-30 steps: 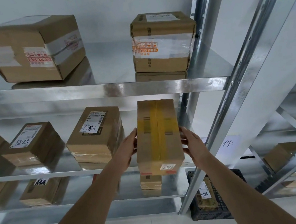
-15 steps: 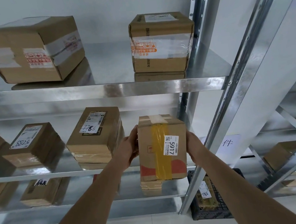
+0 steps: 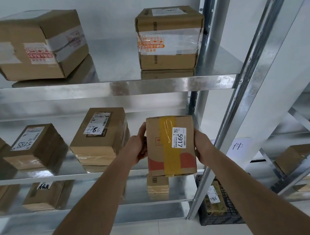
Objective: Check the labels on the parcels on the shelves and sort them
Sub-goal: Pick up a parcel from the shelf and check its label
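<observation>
We grip a brown cardboard parcel with yellow tape (image 3: 170, 146) between our left hand (image 3: 137, 148) and right hand (image 3: 203, 144), its white label reading 5917 (image 3: 179, 137) facing us. Beyond our left hand sits a brown box marked 7786 (image 3: 99, 134) on the steel shelf (image 3: 32, 177).

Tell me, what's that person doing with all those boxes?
A person is holding one brown parcel between the left hand and right hand, in front of the metal shelves. Its white label faces the camera and reads 5917. Other parcels sit on the shelves, including one marked 7786 right beside it.
</observation>
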